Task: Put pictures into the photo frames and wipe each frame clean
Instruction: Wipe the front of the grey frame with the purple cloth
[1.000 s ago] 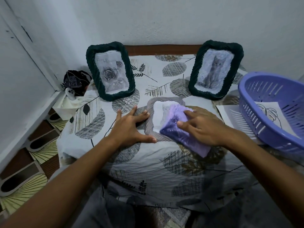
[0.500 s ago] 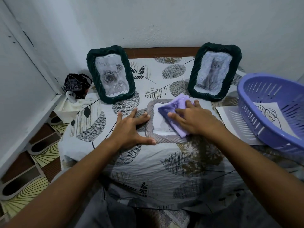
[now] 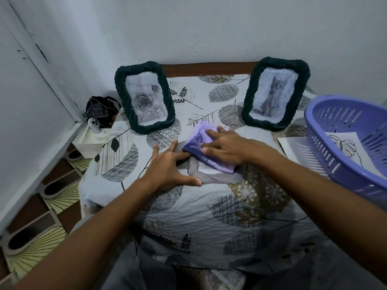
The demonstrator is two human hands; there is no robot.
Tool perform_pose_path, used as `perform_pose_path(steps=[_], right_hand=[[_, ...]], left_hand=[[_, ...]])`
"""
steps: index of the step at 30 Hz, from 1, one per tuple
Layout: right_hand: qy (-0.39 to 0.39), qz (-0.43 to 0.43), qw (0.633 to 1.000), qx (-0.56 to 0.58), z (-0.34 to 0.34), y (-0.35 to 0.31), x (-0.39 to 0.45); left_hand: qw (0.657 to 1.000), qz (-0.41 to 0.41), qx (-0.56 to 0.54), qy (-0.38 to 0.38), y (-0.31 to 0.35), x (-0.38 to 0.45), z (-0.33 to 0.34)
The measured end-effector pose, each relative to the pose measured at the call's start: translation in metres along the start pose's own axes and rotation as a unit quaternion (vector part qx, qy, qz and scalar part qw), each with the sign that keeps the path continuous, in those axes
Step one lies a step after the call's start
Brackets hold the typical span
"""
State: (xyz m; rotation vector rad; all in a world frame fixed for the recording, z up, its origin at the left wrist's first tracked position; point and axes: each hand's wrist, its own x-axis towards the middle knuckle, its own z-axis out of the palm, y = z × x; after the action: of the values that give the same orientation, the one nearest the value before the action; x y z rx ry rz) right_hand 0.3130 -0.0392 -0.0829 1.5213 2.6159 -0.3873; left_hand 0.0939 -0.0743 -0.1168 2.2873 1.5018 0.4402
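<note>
Grey frame (image 3: 211,176) flat on tabletop (image 3: 188,210), between and nearer than two standing dark frames. Left hand (image 3: 167,168), fingers spread flat, pins its left edge. Right hand (image 3: 226,147), fingers straight, presses purple cloth (image 3: 201,147) onto the glass. Best: brace firmly, wipe edge to edge. Rose picture (image 3: 146,101), left: script unreadable.

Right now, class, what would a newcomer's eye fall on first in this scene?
Probably the purple cloth at the centre, pressed by the right hand onto a grey frame lying flat, which the left hand steadies. Behind stand two dark frames, a rose on the left and a cat on the right.
</note>
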Motion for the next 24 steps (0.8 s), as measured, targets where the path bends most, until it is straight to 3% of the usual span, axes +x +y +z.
perform_pose_path(steps=[4,7,14,24], right_hand=[[0.015,-0.045,0.999,0.019,0.013,-0.001,-0.018],[0.019,-0.067,0.997,0.026,0.019,0.0,-0.036],[0.062,0.018,0.994,-0.083,0.017,-0.014,-0.055],[0.036,-0.056,0.997,-0.047,0.02,-0.026,-0.067]], left_hand=[[1.0,0.005,0.012,-0.008,0.0,0.001,-0.001],[0.997,0.028,0.039,-0.055,-0.007,0.003,-0.004],[0.985,0.07,0.079,-0.139,-0.022,0.007,-0.02],[0.983,0.079,0.071,-0.147,-0.027,0.01,-0.019]])
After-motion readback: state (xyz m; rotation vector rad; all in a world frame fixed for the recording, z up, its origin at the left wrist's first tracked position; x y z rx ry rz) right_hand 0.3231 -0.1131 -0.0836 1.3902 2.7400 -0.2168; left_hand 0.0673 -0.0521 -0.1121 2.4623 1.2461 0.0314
